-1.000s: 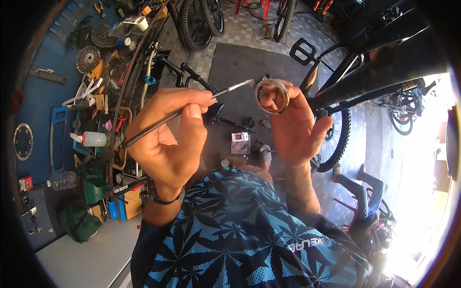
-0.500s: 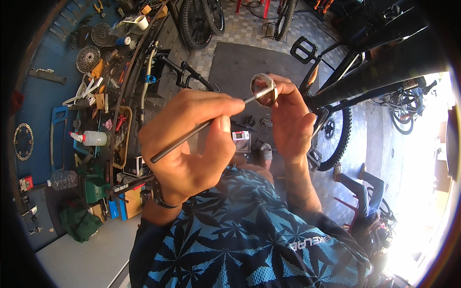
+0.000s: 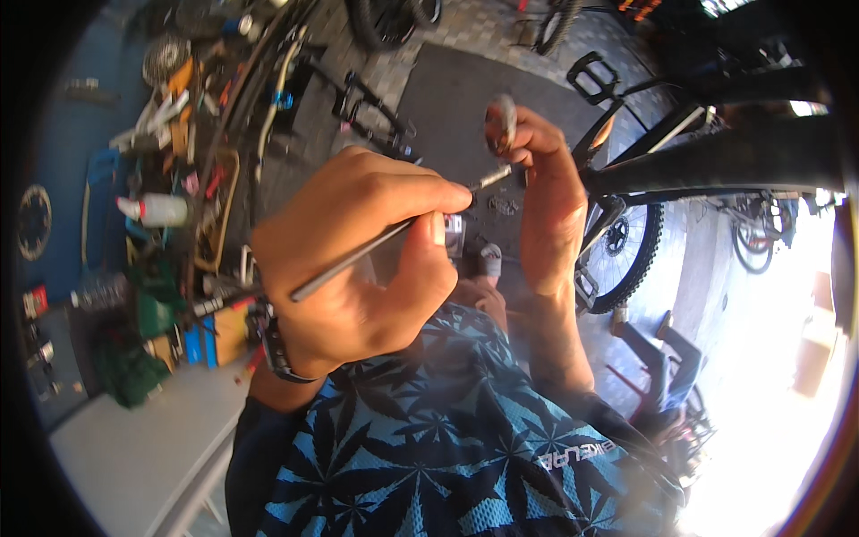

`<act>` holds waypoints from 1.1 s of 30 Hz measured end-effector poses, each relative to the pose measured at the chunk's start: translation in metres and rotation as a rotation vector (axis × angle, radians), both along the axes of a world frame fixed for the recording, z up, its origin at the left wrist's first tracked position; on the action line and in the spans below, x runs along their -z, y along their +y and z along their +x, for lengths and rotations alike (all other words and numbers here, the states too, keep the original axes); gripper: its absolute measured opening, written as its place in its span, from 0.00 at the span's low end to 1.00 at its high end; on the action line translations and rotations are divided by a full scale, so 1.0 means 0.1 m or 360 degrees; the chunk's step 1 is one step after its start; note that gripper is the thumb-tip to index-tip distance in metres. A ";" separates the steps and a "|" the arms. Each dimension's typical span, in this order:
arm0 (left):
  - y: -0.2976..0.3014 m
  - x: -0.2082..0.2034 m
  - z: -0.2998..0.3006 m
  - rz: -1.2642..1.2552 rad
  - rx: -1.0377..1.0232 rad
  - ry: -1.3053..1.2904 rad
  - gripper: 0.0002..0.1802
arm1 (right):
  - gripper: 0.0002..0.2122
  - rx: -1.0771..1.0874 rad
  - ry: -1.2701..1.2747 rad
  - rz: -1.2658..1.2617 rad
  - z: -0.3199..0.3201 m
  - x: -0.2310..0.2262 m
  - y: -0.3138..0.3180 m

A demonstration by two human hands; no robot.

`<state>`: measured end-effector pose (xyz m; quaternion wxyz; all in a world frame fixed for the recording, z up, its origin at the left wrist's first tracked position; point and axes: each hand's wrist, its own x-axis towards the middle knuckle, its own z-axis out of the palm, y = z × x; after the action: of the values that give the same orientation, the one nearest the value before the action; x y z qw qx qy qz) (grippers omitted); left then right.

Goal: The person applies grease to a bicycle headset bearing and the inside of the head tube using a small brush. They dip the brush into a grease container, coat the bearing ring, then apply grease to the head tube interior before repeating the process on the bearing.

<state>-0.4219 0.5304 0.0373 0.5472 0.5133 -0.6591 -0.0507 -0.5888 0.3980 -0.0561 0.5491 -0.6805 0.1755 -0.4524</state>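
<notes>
My left hand [image 3: 367, 242] is closed in a pinch round a thin dark rod [image 3: 344, 270] with a pale tip, held slanting up to the right. Beyond its fingertips, that tip points toward my right hand [image 3: 555, 210]. There my fingers are closed on a small shiny ring-shaped part [image 3: 501, 125], held up above the tip and blurred by motion. A gap shows between the rod and the ring.
On the right, a dark bicycle frame [image 3: 716, 161] with a pedal [image 3: 593, 77] reaches close to my right hand. A cluttered workbench with a spray bottle [image 3: 161, 210] lies left. A dark mat [image 3: 461, 85] covers the floor ahead; a person's jeans-clad legs [image 3: 684, 362] show lower right.
The rod's tip has come out of the ring. My right hand has lifted the ring up and away, while my left hand has shifted slightly. The whole view has turned a little.
</notes>
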 end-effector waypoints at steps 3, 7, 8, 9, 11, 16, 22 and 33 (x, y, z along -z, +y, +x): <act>0.21 0.40 -0.20 0.0043 -0.0302 0.0204 0.09 | 0.43 -0.0052 -0.0151 0.0296 -0.12 0.28 -0.01; 0.74 1.52 -0.73 0.0477 -0.1123 0.1035 0.07 | 0.40 -0.0392 -0.0366 0.1040 -0.39 0.78 0.21; 0.88 1.89 -0.79 0.0625 -0.1110 0.1042 0.07 | 0.37 -0.0426 -0.0365 0.1242 -0.47 0.91 0.28; 1.04 2.28 -0.88 0.0814 -0.1135 0.1083 0.06 | 0.35 -0.0509 -0.0343 0.1418 -0.54 1.04 0.33; 1.34 3.03 -1.11 0.1074 -0.1229 0.0933 0.06 | 0.32 -0.0452 -0.0124 0.1423 -0.68 1.26 0.49; 1.68 4.85 -1.28 0.1439 -0.1309 0.0866 0.09 | 0.28 -0.0234 0.0161 0.1418 -1.01 1.71 0.85; 1.68 6.19 -1.31 0.1385 -0.1074 0.0260 0.16 | 0.27 0.0031 0.0179 0.1407 -1.21 2.29 1.17; 1.54 6.45 -1.39 0.1357 -0.1234 0.0555 0.13 | 0.26 0.0188 0.0445 0.1240 -1.37 2.49 1.40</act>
<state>-0.5608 0.6841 -0.6078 0.3718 0.8745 -0.2460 -0.1909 -0.7263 0.5383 -0.3053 0.7094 -0.4654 0.4451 -0.2863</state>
